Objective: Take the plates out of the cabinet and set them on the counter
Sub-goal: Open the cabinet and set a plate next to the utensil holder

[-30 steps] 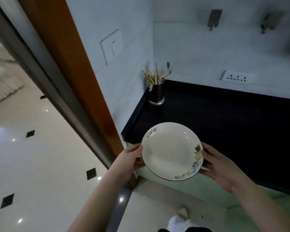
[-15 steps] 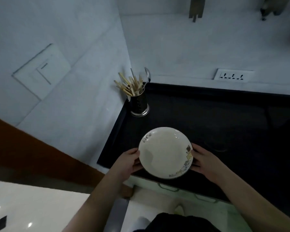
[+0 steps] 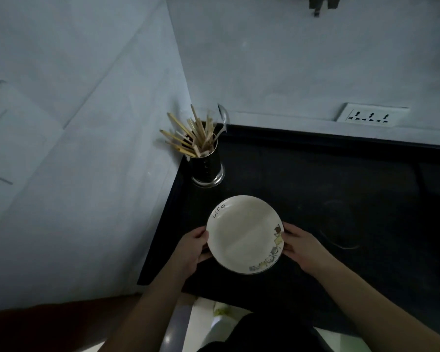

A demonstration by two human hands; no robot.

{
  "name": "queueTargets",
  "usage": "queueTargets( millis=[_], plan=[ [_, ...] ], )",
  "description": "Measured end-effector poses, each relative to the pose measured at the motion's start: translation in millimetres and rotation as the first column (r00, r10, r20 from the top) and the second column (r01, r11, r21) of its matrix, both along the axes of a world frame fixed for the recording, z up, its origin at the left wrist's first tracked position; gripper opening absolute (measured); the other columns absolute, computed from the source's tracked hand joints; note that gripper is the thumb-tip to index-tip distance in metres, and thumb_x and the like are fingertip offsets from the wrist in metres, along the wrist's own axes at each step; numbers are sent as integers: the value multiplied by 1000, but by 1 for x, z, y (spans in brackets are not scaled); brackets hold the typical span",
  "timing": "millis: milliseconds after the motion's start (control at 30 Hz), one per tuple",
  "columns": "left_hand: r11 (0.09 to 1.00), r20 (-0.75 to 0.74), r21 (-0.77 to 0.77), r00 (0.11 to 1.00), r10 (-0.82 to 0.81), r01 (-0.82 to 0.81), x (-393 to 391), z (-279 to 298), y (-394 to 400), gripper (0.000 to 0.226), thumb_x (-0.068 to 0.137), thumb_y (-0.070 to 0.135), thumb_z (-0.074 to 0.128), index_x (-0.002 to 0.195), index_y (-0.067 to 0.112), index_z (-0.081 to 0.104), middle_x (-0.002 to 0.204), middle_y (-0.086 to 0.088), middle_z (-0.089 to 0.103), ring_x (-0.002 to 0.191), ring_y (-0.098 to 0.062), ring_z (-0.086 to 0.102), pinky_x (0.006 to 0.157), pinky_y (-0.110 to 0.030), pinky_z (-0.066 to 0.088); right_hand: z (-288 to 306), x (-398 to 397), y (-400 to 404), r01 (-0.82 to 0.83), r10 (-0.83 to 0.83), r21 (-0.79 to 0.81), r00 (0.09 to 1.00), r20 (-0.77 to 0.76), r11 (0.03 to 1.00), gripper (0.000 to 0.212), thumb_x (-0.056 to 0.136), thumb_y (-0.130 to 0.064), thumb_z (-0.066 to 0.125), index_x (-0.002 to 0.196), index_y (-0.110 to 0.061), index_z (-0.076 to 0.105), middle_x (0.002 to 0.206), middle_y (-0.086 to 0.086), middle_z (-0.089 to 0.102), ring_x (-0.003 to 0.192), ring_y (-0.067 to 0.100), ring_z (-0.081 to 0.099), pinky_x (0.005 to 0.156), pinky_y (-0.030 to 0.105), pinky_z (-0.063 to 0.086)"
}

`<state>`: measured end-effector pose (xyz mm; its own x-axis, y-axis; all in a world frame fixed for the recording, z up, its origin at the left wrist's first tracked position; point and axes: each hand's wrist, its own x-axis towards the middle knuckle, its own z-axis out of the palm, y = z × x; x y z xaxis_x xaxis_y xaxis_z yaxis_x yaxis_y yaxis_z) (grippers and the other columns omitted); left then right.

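A round white ceramic plate with a cartoon border and the word "life" on its rim (image 3: 244, 233) sits between the two hands over the black stone tabletop (image 3: 328, 194). The left hand (image 3: 191, 250) curls closed on the plate's left edge, and the right hand (image 3: 302, 246) clasps its right edge. Beyond the left hand, a shiny metal holder full of wooden chopsticks (image 3: 207, 165) stands in the corner.

One round white ceramic plate (image 3: 241, 235) with cartoon trim, two bare hands, one shiny metal utensil cup (image 3: 208, 168), one black desk (image 3: 341, 189), one white wall socket strip (image 3: 371, 117); chopsticks too many to count.
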<state>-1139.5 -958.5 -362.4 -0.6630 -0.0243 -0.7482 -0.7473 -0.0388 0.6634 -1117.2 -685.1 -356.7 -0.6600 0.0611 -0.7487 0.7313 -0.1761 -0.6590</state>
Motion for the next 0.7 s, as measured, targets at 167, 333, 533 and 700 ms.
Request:
queueTargets(
  millis=[167,333,533,700],
  plan=[
    [999,-19,-21,999,-44,44,-19,-11,-7,28,102,15,46,127,17,60,112,-1,70,97,-16,68,65,-29,58,-7,-16,-7,40,-43,49,998,54,998,39,89,-12,62,126,-24,58,98,-1,75,93,18,71,70,32,54],
    [999,-11,-22,999,-50,50,-29,-20,-16,27,102,15,47,125,18,63,109,-1,72,96,-15,69,62,-28,57,-17,-19,-15,47,-52,55,995,84,997,29,91,-9,60,114,-27,63,91,-1,77,87,17,73,73,35,56],
    [998,-12,-29,998,-63,62,-33,-25,-18,27,102,14,47,124,17,63,109,-2,71,96,-16,68,62,-28,56,-25,-19,-17,73,-80,58,986,145,996,28,93,-7,55,97,-33,62,84,-4,77,81,15,73,65,34,57],
    [997,-19,-40,998,-61,60,-34,-30,-16,27,101,12,49,124,16,63,111,-5,70,98,-19,67,68,-32,58,-29,-19,-15,64,-73,65,985,153,996,28,91,-7,58,105,-31,62,90,-2,77,87,17,73,73,39,58]
  ],
)
